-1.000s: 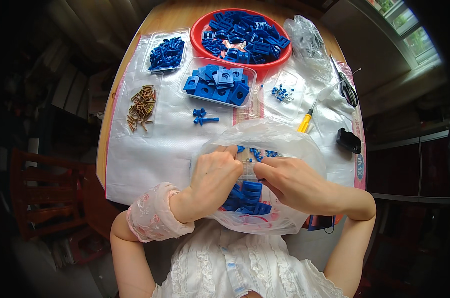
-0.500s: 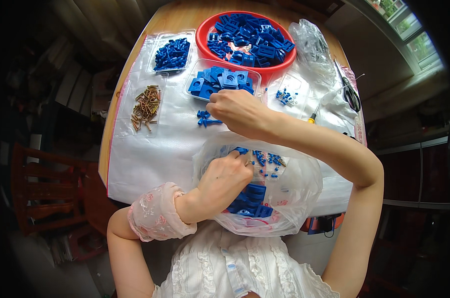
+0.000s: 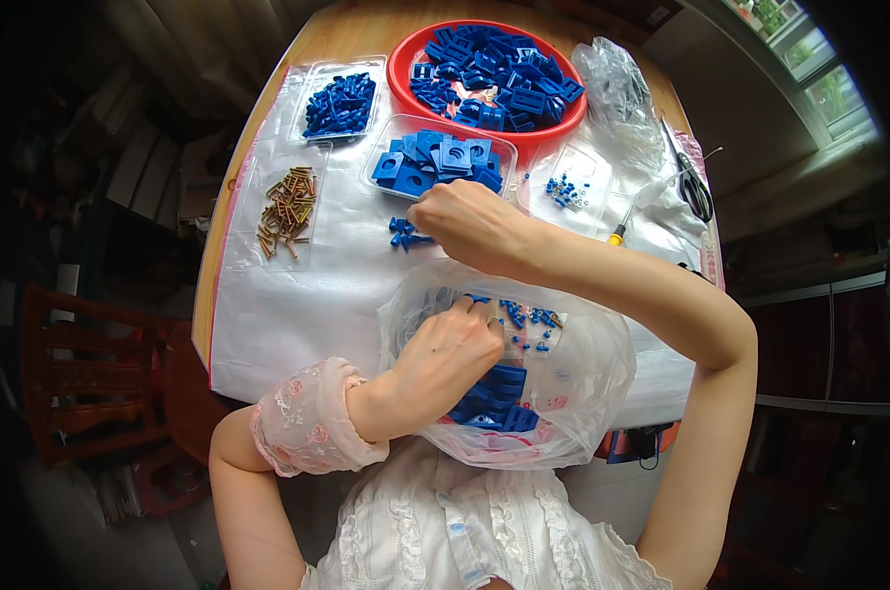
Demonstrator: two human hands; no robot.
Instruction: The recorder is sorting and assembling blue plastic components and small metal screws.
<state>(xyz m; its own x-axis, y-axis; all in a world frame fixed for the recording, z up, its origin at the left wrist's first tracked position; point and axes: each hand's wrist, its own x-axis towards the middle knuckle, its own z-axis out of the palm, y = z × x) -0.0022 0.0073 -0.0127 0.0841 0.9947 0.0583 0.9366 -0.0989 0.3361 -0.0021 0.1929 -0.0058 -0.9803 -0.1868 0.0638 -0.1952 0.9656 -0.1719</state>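
My left hand point(image 3: 447, 354) reaches into the mouth of a clear plastic bag point(image 3: 594, 393), its fingers curled down. A bit of blue plastic point(image 3: 478, 298) shows just beyond its knuckles; whether the fingers grip it is hidden. Inside the bag lie stacked blue plastic pieces point(image 3: 494, 393) and a scatter of small blue and metal bits point(image 3: 535, 317). My right hand point(image 3: 474, 224) is closed above the table, its fingertips turned down out of sight. Beside it are a few loose blue pegs point(image 3: 403, 234), and behind it a clear tray of flat blue plates with holes point(image 3: 412, 180).
A red basin point(image 3: 398, 87) of blue parts stands at the back. On the left are a tray of blue pegs point(image 3: 340, 106) and brass-coloured screws point(image 3: 289, 206). Rightward lie small blue bits point(image 3: 566, 191), a yellow-ended tool point(image 3: 618, 234), scissors point(image 3: 696, 192) and crumpled plastic point(image 3: 614, 93).
My right hand has dipped very slightly toward me beside the loose pegs. My left hand stays at the bag with barely any shift.
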